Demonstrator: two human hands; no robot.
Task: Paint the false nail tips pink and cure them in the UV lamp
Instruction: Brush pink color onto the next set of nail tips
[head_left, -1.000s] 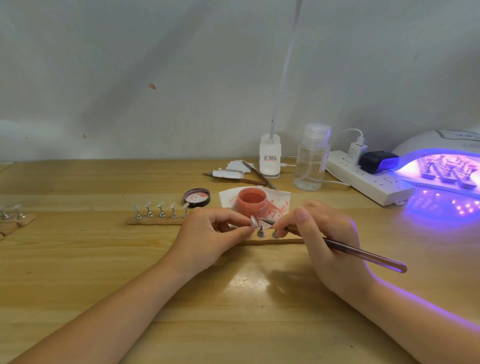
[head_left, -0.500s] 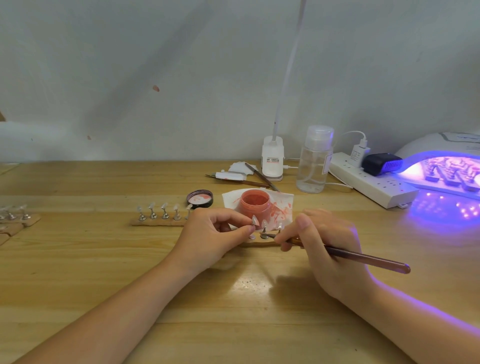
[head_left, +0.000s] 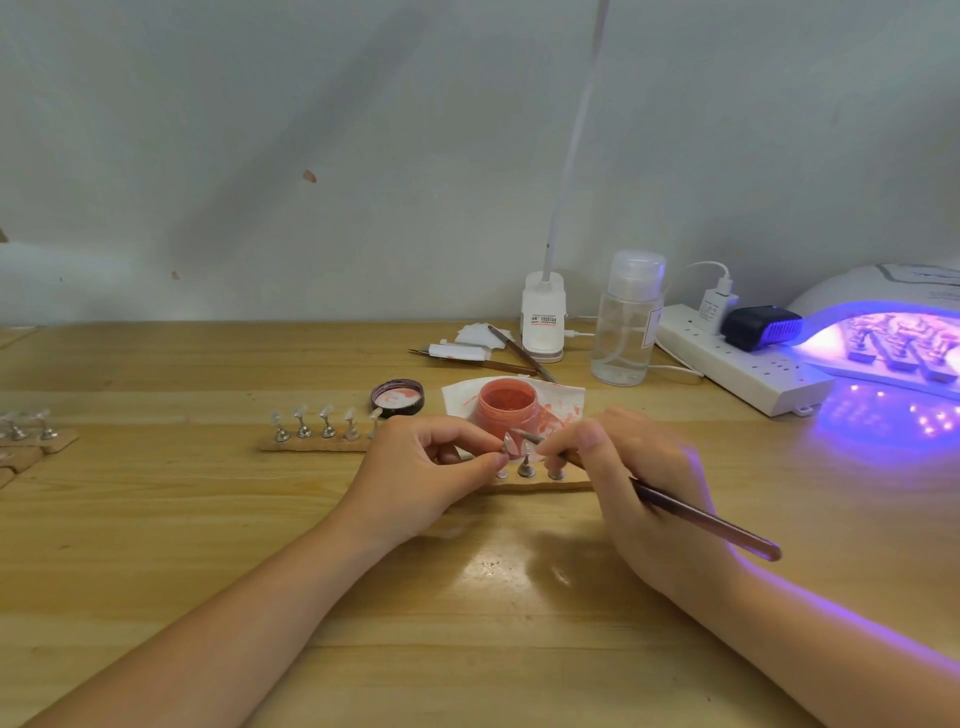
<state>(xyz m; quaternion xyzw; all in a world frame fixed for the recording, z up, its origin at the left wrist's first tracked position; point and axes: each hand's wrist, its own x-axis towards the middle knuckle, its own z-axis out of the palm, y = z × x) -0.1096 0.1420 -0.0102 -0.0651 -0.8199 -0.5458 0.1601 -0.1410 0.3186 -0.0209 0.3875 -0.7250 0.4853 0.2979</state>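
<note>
My left hand (head_left: 426, 475) pinches a small stand with a clear nail tip (head_left: 508, 446) on a brown strip (head_left: 540, 487) at the table's middle. My right hand (head_left: 641, 499) grips a thin pink-brown brush (head_left: 701, 518); its bristle end touches that nail tip. Two more metal stands (head_left: 540, 467) rise from the same strip between my hands. Just behind stands an open jar of pink gel (head_left: 506, 405) on a stained white paper. The UV lamp (head_left: 893, 332) glows violet at the far right, with strips of nail tips inside.
A second strip of nail tips on stands (head_left: 324, 428) lies to the left, another at the left edge (head_left: 28, 428). The jar lid (head_left: 397, 397), spare brushes (head_left: 498, 358), a lamp base (head_left: 543, 322), a clear bottle (head_left: 626, 322) and a power strip (head_left: 743, 364) line the back.
The brush tip has shifted slightly along the nail tip between my hands. My head has tipped a little, so the scene sits lower in view. Both hands keep their hold.
</note>
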